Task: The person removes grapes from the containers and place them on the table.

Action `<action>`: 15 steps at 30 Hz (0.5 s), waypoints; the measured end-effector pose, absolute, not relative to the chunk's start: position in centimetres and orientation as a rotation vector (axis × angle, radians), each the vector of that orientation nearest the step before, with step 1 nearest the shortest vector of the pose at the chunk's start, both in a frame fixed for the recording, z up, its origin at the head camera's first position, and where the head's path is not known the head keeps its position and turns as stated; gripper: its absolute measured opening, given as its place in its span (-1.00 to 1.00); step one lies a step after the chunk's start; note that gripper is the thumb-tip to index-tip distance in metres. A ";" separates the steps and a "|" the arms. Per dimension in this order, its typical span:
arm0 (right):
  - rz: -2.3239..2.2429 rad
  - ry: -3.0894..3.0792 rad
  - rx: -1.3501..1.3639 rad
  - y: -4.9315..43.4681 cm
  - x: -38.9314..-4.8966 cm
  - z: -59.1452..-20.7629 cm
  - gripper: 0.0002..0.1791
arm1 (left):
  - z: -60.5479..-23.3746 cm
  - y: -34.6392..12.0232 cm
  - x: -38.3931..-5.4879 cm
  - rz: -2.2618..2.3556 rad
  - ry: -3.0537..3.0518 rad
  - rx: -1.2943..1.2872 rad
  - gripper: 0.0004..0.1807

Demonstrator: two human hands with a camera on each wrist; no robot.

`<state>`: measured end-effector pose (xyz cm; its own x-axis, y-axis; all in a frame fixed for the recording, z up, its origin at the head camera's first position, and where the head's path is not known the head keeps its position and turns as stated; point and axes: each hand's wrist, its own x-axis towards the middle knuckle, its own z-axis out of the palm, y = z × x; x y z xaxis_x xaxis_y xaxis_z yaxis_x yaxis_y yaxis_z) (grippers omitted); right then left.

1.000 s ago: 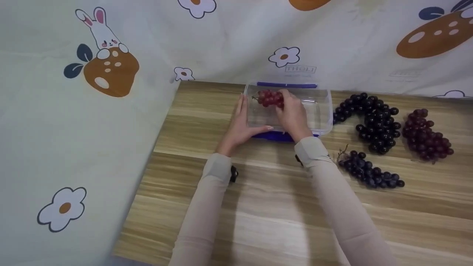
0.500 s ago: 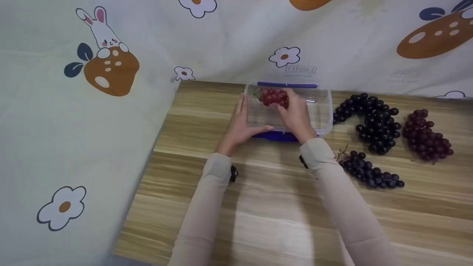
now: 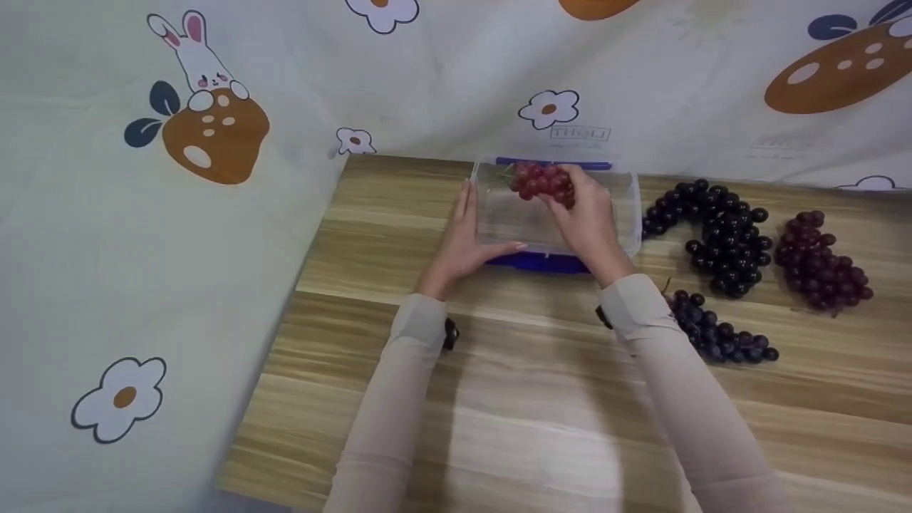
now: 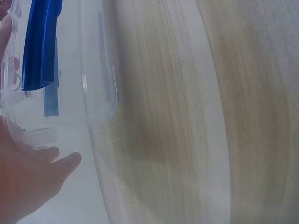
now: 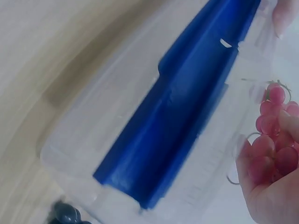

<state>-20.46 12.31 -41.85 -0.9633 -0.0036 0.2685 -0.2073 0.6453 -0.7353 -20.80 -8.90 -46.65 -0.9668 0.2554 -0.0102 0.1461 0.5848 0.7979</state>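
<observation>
A bunch of red grapes (image 3: 541, 182) with a green stem is held over the clear plastic box (image 3: 513, 231) with blue side clips. My right hand (image 3: 591, 217) grips the right end of the bunch between thumb and fingers; the right wrist view shows the red grapes (image 5: 271, 123) beside the box's blue clip (image 5: 173, 112). At the box's front left corner, my left hand (image 3: 459, 249) rests with straight fingers along the left wall and the thumb on the front rim. Fingertips of the left hand (image 4: 35, 172) show beside the box in the left wrist view.
Right of the box lie a large bunch of black grapes (image 3: 727, 235) and a dark red bunch (image 3: 819, 263). A smaller black bunch (image 3: 719, 335) lies nearer, partly behind the right sleeve. A printed cloth (image 3: 442, 78) hangs behind the wooden table (image 3: 356, 235).
My right hand has moved right and slightly toward the box's far side, carrying the red grapes along. The left hand and the box have stayed in place.
</observation>
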 end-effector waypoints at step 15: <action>1.170 -2.470 0.161 15.7 -17.5 -39.9 -0.54 | -46.5 -8.8 -20.8 1.325 2.661 0.323 0.52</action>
